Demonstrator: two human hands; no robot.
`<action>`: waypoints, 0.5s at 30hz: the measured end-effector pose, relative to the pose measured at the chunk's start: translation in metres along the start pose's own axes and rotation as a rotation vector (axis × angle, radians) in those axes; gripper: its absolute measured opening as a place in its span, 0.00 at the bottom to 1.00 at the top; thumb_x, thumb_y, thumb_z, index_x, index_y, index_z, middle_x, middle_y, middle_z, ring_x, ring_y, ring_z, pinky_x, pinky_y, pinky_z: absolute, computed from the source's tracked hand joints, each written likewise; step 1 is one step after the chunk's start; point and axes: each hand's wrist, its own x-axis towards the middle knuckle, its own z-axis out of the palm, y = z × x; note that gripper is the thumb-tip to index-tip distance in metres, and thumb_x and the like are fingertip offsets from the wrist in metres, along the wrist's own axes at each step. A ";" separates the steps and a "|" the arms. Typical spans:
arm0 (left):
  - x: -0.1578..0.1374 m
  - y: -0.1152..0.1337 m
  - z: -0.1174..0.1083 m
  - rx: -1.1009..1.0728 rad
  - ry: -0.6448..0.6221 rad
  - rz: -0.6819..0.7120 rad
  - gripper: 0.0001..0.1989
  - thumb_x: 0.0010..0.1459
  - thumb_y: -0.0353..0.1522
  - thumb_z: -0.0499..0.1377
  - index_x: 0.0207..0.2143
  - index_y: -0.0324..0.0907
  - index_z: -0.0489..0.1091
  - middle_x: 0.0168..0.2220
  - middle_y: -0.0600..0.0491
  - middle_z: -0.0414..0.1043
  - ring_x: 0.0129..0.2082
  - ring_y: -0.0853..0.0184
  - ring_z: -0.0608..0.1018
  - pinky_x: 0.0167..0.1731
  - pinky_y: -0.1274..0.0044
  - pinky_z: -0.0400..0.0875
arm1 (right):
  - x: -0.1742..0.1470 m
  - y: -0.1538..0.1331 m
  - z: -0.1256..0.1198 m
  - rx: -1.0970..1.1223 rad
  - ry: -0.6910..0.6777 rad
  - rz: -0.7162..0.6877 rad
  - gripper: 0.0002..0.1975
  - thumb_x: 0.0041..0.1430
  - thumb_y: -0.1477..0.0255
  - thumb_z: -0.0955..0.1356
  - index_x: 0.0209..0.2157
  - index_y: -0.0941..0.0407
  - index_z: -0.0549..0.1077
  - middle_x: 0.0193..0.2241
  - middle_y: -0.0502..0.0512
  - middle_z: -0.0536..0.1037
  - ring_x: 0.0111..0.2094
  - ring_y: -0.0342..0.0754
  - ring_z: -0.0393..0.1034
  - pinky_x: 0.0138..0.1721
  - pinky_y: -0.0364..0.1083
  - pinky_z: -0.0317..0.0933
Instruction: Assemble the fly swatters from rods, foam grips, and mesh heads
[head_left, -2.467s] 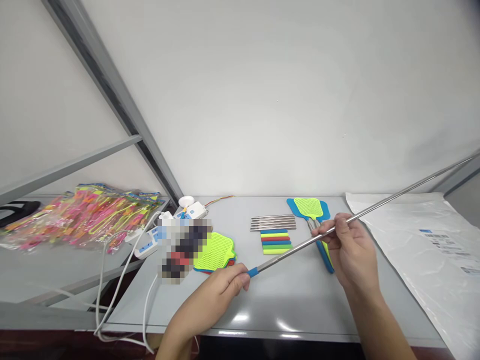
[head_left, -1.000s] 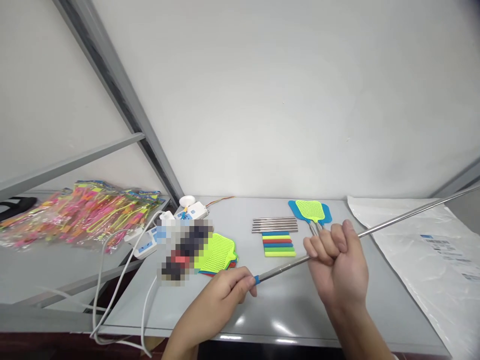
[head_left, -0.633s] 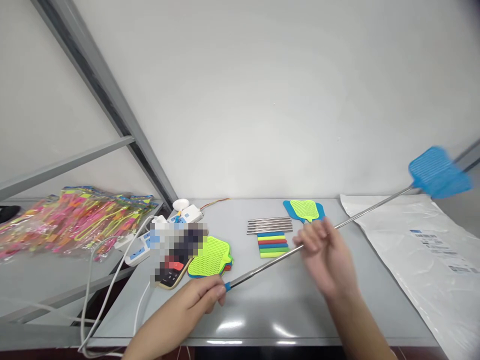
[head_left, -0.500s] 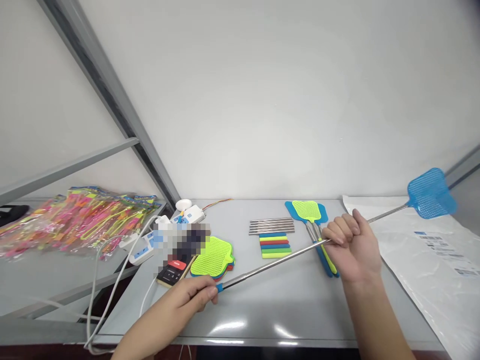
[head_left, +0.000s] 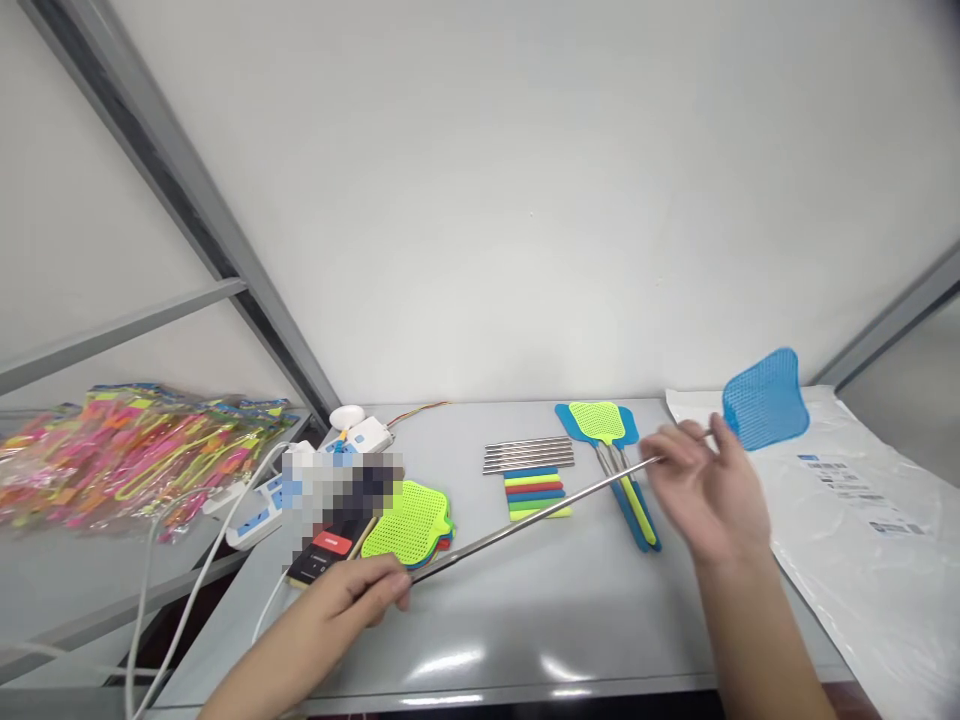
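Note:
A blue fly swatter with a metal rod [head_left: 525,521] slants across the front of the table. My left hand [head_left: 367,592] is closed round its lower end and covers the grip. Further up, my right hand [head_left: 709,490], slightly blurred, curls its fingers round the rod just below the mesh head [head_left: 766,400]. Beneath and behind the rod lie a stack of swatter heads with a lime one [head_left: 407,524] on top, several coloured grip tubes [head_left: 534,493], several metal rods [head_left: 528,455], and a group of swatters [head_left: 600,424] with blue and lime heads.
Packed pink and yellow items in clear bags [head_left: 142,450] lie on the left. Power strips [head_left: 251,515] with white cables and a partly pixelated phone [head_left: 322,560] are beside my left arm. A white plastic mailer [head_left: 847,560] covers the right side. Grey metal posts [head_left: 169,180] frame the table [head_left: 600,630].
The blue mesh head has come in close to my right hand, with much less rod showing between them. The blue collar by my left hand is now hidden. The view has shifted slightly.

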 end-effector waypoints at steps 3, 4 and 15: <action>-0.005 -0.012 -0.011 0.038 0.013 -0.039 0.21 0.61 0.49 0.50 0.33 0.45 0.74 0.29 0.55 0.69 0.33 0.64 0.69 0.35 0.78 0.63 | 0.014 -0.012 -0.014 0.088 0.082 -0.110 0.18 0.64 0.67 0.65 0.22 0.54 0.57 0.15 0.39 0.50 0.14 0.37 0.45 0.23 0.39 0.60; -0.005 -0.011 -0.011 0.042 0.020 -0.033 0.21 0.61 0.49 0.50 0.32 0.45 0.74 0.29 0.55 0.68 0.33 0.64 0.69 0.35 0.78 0.63 | 0.014 -0.007 -0.013 0.102 0.110 -0.155 0.19 0.66 0.65 0.63 0.21 0.54 0.57 0.15 0.39 0.49 0.14 0.37 0.43 0.23 0.39 0.60; 0.011 0.016 0.019 -0.099 -0.017 0.074 0.20 0.64 0.46 0.48 0.32 0.43 0.73 0.27 0.57 0.65 0.30 0.68 0.69 0.33 0.79 0.61 | -0.036 0.078 0.017 -0.269 -0.093 0.094 0.17 0.61 0.56 0.65 0.30 0.54 0.76 0.41 0.56 0.78 0.51 0.53 0.68 0.55 0.57 0.59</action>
